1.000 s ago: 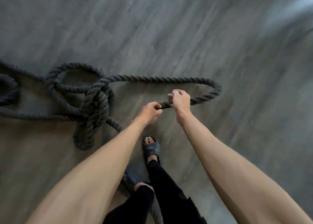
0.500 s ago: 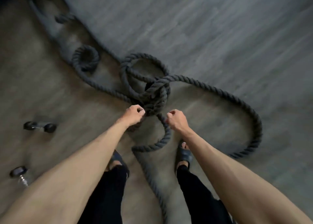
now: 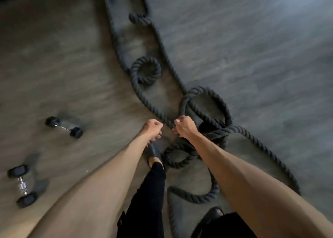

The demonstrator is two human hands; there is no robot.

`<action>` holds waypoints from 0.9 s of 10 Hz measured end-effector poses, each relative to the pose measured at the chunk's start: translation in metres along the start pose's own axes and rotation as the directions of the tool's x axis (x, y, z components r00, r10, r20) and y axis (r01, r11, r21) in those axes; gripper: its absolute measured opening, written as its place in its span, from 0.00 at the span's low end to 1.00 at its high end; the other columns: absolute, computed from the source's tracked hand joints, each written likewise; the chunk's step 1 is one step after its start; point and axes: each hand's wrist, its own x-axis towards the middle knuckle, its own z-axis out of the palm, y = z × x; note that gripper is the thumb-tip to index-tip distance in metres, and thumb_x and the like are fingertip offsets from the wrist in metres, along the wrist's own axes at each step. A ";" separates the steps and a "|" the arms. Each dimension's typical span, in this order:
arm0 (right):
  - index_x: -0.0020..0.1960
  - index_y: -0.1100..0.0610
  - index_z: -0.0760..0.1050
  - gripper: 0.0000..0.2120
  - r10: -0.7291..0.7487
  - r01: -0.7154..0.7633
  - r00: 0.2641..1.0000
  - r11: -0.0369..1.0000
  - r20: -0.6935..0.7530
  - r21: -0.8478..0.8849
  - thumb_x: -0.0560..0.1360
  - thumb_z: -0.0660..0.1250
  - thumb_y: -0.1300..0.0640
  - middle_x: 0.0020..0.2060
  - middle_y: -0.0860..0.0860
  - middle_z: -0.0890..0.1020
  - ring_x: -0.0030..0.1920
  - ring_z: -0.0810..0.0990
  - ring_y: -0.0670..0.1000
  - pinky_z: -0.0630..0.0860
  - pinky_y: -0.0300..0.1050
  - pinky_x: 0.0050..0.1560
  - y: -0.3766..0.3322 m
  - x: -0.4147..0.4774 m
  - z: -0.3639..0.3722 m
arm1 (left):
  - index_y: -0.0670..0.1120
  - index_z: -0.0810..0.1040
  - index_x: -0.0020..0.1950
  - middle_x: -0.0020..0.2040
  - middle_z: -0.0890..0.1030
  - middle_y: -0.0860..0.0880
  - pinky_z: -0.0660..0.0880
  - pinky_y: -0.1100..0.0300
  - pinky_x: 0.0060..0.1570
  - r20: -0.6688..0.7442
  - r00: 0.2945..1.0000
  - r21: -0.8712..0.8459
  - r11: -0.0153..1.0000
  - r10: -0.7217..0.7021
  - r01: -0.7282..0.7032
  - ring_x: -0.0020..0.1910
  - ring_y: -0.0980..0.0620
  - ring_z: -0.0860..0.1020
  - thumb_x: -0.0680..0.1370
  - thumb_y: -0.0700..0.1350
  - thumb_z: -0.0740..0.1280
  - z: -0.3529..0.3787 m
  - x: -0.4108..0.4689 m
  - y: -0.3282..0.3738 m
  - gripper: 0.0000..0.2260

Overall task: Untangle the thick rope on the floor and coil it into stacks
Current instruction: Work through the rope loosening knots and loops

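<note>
Grey wood-look floor [image 3: 252, 48], 2 dumbbells [image 3: 64, 127] left — R hand [image 3: 183, 127] grips rope [image 3: 134, 72], L hand [image 3: 153, 129] fisted — hold unclear.

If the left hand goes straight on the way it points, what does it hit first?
The rope: its diagonal strand lies just past the left hand. The hand's height above the floor is unclear, so it might pass over.

Noted a floor [image 3: 252, 39] of wood-grain planking throughout, grey on the right and dull brown on the left, somewhat blurred. Observed a pale bluish sheen of light at the upper right corner and deep shadow along the upper left edge. Recorded on the brown part a far dumbbell [image 3: 64, 127] and a near dumbbell [image 3: 22, 185], both black-ended with bright metal handles, lying well apart.
</note>
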 end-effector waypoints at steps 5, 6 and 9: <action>0.55 0.65 0.82 0.15 -0.154 0.169 0.985 0.937 0.072 -0.306 0.78 0.60 0.59 0.54 0.63 0.84 0.55 0.83 0.63 0.80 0.56 0.55 -0.268 0.121 -0.071 | 0.50 0.72 0.40 0.33 0.79 0.48 0.73 0.59 0.33 -0.061 0.997 -0.252 0.967 -0.044 0.027 0.29 0.50 0.78 0.81 0.46 0.59 -0.138 0.122 0.182 0.10; 0.59 0.65 0.80 0.16 -0.069 0.110 0.990 0.915 0.119 -0.388 0.78 0.60 0.58 0.56 0.63 0.83 0.59 0.82 0.63 0.79 0.55 0.58 -0.305 0.186 -0.106 | 0.48 0.72 0.37 0.32 0.78 0.47 0.70 0.63 0.27 -0.144 0.987 -0.364 0.931 -0.077 0.019 0.25 0.52 0.76 0.80 0.43 0.61 -0.150 0.174 0.236 0.11; 0.57 0.67 0.79 0.15 -0.039 0.232 0.957 0.699 0.288 -0.676 0.77 0.60 0.60 0.55 0.65 0.83 0.57 0.82 0.63 0.80 0.52 0.55 -0.391 0.374 -0.188 | 0.45 0.73 0.37 0.36 0.81 0.45 0.79 0.54 0.35 -0.200 0.914 -0.640 0.754 -0.353 0.151 0.30 0.47 0.79 0.80 0.44 0.60 -0.157 0.301 0.370 0.11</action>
